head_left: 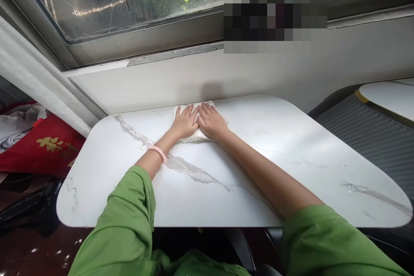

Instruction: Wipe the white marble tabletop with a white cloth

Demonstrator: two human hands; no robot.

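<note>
A white cloth [198, 136] lies spread on the white marble-patterned table [200, 200], close to its far edge by the wall. My left hand [185, 124] rests flat on the cloth's left part, fingers stretched out and a little spread. Beside it my right hand [211, 121] presses flat on the cloth's right part, fingers extended. The two hands touch or nearly touch at the thumbs. Much of the cloth is hidden beneath them. A pink coiled band [158, 152] circles my left wrist.
Behind the table stand a pale wall [145, 84] and a window [145, 0]. A red bag [42, 146] with gold characters sits at the left by a curtain [35, 56]. At the right are a grey ribbed surface [365, 125] and another white tabletop [391, 97].
</note>
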